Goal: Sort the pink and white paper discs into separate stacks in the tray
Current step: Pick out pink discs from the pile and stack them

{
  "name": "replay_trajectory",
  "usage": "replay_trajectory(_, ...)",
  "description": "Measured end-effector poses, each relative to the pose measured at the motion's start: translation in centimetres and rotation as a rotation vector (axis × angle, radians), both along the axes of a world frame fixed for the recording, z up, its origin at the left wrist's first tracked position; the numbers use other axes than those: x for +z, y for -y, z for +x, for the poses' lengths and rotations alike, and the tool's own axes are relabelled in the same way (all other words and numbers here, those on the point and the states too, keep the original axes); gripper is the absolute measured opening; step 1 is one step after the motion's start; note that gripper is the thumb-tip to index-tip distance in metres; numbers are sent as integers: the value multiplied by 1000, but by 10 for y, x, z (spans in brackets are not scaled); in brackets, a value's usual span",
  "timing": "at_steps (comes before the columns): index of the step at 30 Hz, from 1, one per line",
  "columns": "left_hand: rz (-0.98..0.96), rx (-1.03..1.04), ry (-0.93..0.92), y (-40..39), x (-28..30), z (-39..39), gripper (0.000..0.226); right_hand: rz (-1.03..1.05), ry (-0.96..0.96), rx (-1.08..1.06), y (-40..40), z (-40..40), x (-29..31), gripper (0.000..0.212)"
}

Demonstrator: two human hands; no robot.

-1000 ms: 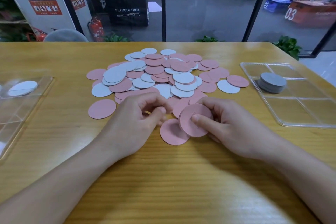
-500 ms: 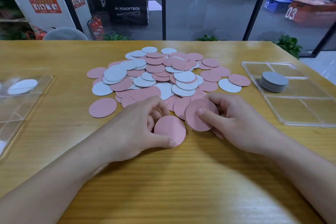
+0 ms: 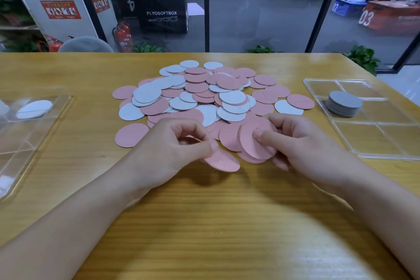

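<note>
A loose heap of pink and white paper discs (image 3: 204,95) covers the middle of the wooden table. My right hand (image 3: 302,143) holds a small stack of pink discs (image 3: 254,143), tilted up, with the thumb pressed on its face. My left hand (image 3: 172,150) pinches a single pink disc (image 3: 223,161) lifted just off the table, close to the left of that stack. A clear divided tray (image 3: 386,141) lies at the right with a stack of grey-looking discs (image 3: 344,103) in one compartment.
A second clear tray (image 3: 34,134) lies at the left edge with a white disc (image 3: 34,109) in it. One pink disc (image 3: 130,135) lies apart at the heap's front left. Bare table stretches in front of my arms. Glass wall behind the far edge.
My left hand has lifted the pink disc off the table and moved it right, toward the stack in my right hand. The right hand has barely moved.
</note>
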State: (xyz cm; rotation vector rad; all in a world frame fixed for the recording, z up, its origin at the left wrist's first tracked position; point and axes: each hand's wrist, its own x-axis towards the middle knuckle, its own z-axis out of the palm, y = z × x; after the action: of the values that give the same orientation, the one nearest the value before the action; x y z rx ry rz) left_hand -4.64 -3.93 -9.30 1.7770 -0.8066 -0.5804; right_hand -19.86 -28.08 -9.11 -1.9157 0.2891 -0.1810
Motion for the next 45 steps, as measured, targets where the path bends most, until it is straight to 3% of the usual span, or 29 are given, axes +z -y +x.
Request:
replay_trajectory(5, -15, 17, 6, 2, -2, -2, 28, -4, -4, 36, -2, -1, 0, 30)
replay_trajectory(9, -76, 95, 29, 4, -7, -2, 24, -100, 11, 45, -2, -1, -3, 26)
replay_trajectory(13, -155, 66, -42, 10, -7, -11, 20, -326, 70, 92, -7, -1, -7, 20)
replay_trajectory(16, -222, -1, -110, 18, -6, -16, 23, -300, 88, 161, -10, -2, -6, 8)
replay_trajectory(20, -249, -25, -138, 28, 0, -16, 28, -263, 75, 161, 0, -1, -4, 11)
replay_trajectory(22, -179, 62, 49, 34, 2, -6, 26, -253, 66, 104, 9, -1, -3, 14)
replay_trajectory(25, 92, 145, 438, 45, 3, 7, 16, -245, 71, -6, 18, -1, -3, 20)
replay_trajectory(28, 290, 67, 576, 51, -11, 2, 51, -221, 78, -92, 21, -1, -3, 20)
replay_trajectory(31, 357, 22, 666, 52, -23, -5, 64, -157, 67, -139, 20, -2, -3, 23)
replay_trajectory(40, 165, 124, 451, 37, -20, 0, 43, -141, 28, -154, 21, 1, 0, 35)
replay_trajectory(45, -33, 151, 246, 32, -15, 5, 6, -88, 33, -116, 18, 1, 1, 33)
